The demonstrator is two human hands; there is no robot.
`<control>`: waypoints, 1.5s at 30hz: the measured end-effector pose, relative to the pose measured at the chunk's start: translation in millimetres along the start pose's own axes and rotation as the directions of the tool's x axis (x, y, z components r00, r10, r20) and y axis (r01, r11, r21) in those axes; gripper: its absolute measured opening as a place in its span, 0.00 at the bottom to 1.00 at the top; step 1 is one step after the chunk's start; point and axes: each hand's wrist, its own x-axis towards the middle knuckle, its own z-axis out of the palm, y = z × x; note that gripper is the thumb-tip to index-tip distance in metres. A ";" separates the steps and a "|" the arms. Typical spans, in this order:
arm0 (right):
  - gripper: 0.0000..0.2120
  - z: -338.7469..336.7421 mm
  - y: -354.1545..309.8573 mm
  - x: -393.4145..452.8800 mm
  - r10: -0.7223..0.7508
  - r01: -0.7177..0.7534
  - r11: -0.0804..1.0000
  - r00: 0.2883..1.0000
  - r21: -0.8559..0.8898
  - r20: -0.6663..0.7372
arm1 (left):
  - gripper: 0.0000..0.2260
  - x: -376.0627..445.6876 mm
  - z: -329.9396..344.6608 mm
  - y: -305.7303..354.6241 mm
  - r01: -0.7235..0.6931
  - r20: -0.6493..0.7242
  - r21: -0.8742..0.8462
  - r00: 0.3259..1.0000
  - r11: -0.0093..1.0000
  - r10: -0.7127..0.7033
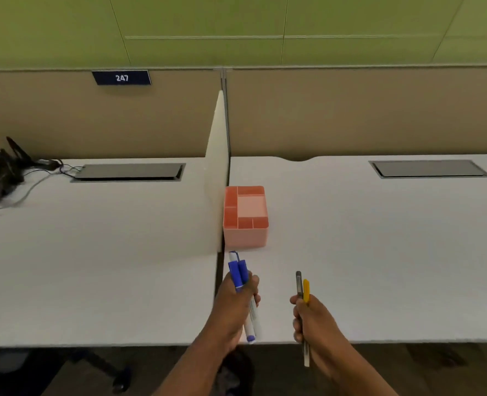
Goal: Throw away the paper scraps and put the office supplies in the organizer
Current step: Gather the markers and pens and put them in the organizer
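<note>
A dark blue plate (pixel 121 78) on the partition (pixel 99 115) reads 247.

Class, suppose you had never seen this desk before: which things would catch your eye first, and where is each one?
First the pink organizer, standing against the white divider in mid-desk, its compartments empty. Then the two hands near the desk's front edge: the left hand grips a bunch of blue-capped markers, and the right hand grips a grey pen and a yellow pen, tips pointing toward the organizer.
</note>
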 end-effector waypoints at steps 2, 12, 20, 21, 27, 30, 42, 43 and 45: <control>0.11 11.4 -12.2 20.7 -0.012 0.012 1.000 1.000 0.002 -0.020 | 0.08 36.1 0.0 13.5 -0.062 -0.072 0.179 0.994 0.982 0.076; 0.13 55.4 -108.2 133.3 -0.321 0.295 0.932 0.942 -0.212 -0.100 | 0.14 200.6 34.4 81.4 -0.465 -0.008 0.192 0.880 0.864 0.475; 0.08 63.8 -143.9 222.8 -0.402 0.413 0.910 0.861 -0.033 -0.310 | 0.13 262.0 41.9 59.8 -0.470 -0.035 0.151 0.877 0.870 0.480; 0.07 63.1 -139.2 229.7 -0.388 0.403 0.915 0.868 -0.014 -0.310 | 0.13 265.0 41.6 53.8 -0.474 -0.016 0.174 0.875 0.863 0.483; 0.06 65.2 -99.0 248.5 -0.381 0.353 0.924 0.884 -0.145 -0.271 | 0.18 276.7 29.9 11.2 -0.538 0.111 0.424 0.829 0.728 0.548; 0.08 69.8 -94.9 252.6 -0.377 0.353 0.926 0.875 -0.133 -0.303 | 0.22 278.4 28.5 2.0 -0.547 0.076 0.534 0.790 0.645 0.608; 0.07 85.6 -115.6 260.0 -0.337 0.343 0.939 0.907 -0.022 -0.254 | 0.14 279.8 19.5 1.0 -0.353 -0.008 0.642 0.884 0.680 0.467; 0.07 86.9 -113.6 262.2 -0.333 0.338 0.941 0.910 -0.020 -0.248 | 0.16 280.8 18.0 1.3 -0.335 0.006 0.634 0.903 0.696 0.429; 0.06 87.7 -109.8 266.4 -0.338 0.335 0.941 0.907 -0.053 -0.250 | 0.16 282.2 15.5 3.3 -0.307 0.008 0.632 0.921 0.711 0.390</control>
